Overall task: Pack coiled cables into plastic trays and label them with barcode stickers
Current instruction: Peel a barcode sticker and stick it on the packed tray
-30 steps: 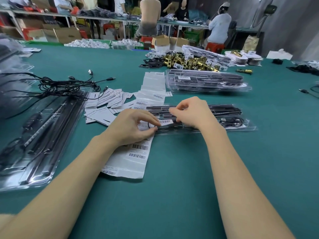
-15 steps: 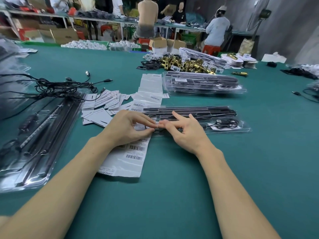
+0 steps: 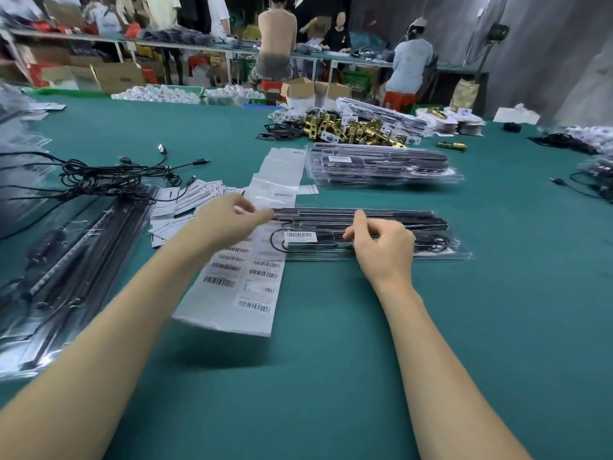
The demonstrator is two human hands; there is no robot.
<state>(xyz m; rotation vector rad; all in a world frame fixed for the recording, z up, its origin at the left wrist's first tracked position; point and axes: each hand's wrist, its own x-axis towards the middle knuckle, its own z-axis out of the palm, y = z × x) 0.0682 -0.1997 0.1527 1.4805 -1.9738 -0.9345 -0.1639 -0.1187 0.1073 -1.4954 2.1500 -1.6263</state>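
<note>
At the far left of the green bench (image 3: 331, 376), a clear pack (image 3: 66, 270) of black rods lay lengthwise, with loose black cables (image 3: 109, 180) tangled across its far end. Just right of these, a scatter of white cards (image 3: 179, 207) lay beside the left hand (image 3: 229, 224).

The left hand hovered blurred above the sticker sheet (image 3: 238, 283), its fingers extended and relaxed toward the tray, its grip apart and holding nothing that could be made out. The sheet lay directly under and nearer than that grip, rows of barcodes printed on it; its near corner looked slightly lifted off the bench. Beyond the grip lay a strip of empty backing paper (image 3: 278, 180).

Between the two hands, the clear tray (image 3: 457, 254) lay crosswise, holding black rods and a coiled cable (image 3: 282, 242). A barcode sticker (image 3: 300, 236) sat on the tray's lid, just right of the left grip and just left of the right one.

The right hand (image 3: 384, 247) rested on the tray's middle, fingers curled, thumb and forefinger brought together at the lid; whether they pinched anything could not be told.

Beyond the right grip sat a stack of finished trays (image 3: 381, 167), and farther still a heap of brass fittings (image 3: 351, 129).
</note>
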